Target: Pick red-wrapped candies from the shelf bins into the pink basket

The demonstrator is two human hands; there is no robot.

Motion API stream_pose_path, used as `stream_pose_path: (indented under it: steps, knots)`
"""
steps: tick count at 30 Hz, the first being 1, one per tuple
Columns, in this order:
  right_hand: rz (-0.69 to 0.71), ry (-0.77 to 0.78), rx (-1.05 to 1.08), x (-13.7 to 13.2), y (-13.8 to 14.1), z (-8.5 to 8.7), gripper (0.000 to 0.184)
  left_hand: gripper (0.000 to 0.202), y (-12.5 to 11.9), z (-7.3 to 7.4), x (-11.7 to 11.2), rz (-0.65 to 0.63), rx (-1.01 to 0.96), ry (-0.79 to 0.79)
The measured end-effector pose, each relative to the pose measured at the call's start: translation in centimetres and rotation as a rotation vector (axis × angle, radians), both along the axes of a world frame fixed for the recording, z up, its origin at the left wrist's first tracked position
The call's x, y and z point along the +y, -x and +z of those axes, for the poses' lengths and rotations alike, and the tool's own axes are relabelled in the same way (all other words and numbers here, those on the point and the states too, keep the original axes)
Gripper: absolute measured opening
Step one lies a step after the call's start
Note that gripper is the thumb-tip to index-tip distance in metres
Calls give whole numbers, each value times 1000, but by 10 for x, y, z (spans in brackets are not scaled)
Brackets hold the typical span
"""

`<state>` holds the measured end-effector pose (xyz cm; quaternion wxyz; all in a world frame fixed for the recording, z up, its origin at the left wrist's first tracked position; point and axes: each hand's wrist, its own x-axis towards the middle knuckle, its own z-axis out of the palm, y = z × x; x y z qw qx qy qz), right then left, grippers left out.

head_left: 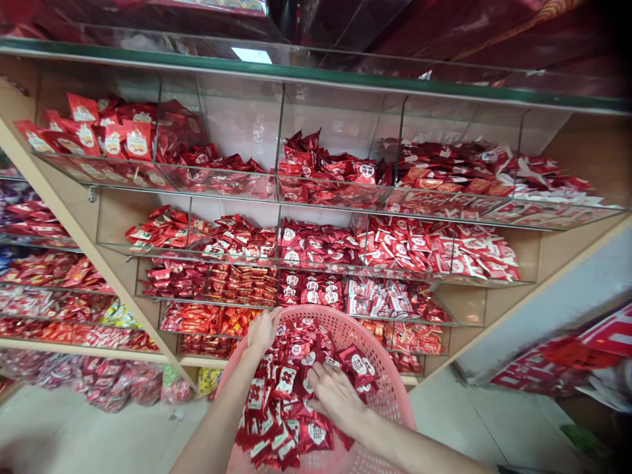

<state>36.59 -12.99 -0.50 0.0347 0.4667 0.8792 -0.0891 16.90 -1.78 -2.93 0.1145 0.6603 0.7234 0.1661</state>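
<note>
A pink perforated plastic basket is held low in front of the shelves. My left hand grips its rim at the far left, thumb and fingers closed over the edge. Inside lies a heap of small red wrapped packets, many with white labels and dark lettering. My right hand reaches into the heap from the right, its fingers bent and closed around packets. Its fingertips are partly hidden among the wrappers. One larger red packet lies just beyond that hand, near the basket's right wall.
Glass-fronted shelves ahead hold red packets in divided compartments. More shelves stand at left, with filled clear bags on the floor below. A green-edged glass shelf spans the top. Red packaging lies at right.
</note>
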Motion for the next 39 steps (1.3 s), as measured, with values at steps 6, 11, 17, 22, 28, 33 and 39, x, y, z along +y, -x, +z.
stream_pose_path:
  steps: [6, 11, 17, 22, 28, 33, 39]
  knots:
    - [-9, -35, -7, 0, -3, -5, 44, 38, 2, -2, 1, -43, 10, -26]
    - [-15, -42, -31, -3, -4, -10, 42, 39, 1, -3, 1, -43, 20, -28]
    - [-10, -65, 27, -7, -5, -9, 50, 38, 2, -5, 1, -55, 14, -51]
    - [21, -251, 206, 18, -12, 45, 37, 39, 3, -5, 1, -49, -3, -29]
    - [-61, -552, 357, 95, -20, 138, 18, 40, 4, -6, 3, -53, -10, -19]
    - [-210, -726, 283, 149, -28, 168, 18, 39, 3, -4, 2, -44, -20, -21]
    - [-382, -770, 250, 163, -52, 173, 22, 37, 1, -1, 0, -27, -1, -33]
